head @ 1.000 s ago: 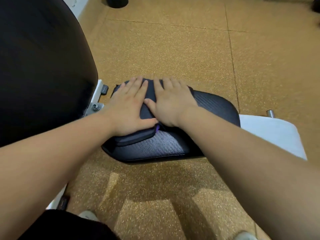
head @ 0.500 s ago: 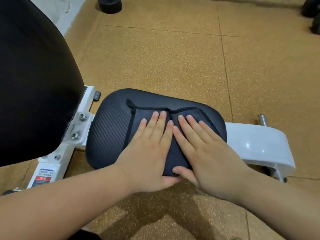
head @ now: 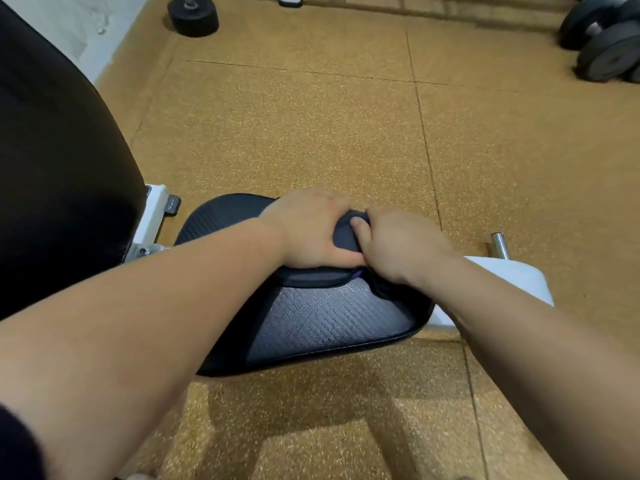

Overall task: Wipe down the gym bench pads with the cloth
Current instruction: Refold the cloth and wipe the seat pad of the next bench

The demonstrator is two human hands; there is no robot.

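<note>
Both hands are side by side on the far edge of the seat pad (head: 329,323), nearly touching. The left hand (head: 308,230) has its fingers curled down over that edge with the thumb laid along the near side, clamping the dark cloth (head: 313,277). The right hand (head: 403,249) is bent the same way, thumb dug into the bunched bit of cloth between the two. Fingertips are out of sight past the edge, tbh. Nearer than the hands the pad's textured top lies bare right to its near rim. Left of the left hand the big black back pad (head: 52,185) sits close. Right of the right hand are the white frame (head: 516,277) and a metal peg (head: 498,245). Beyond the hands it's open cork floor (head: 311,126), with dumbbells (head: 609,46) well off.
</note>
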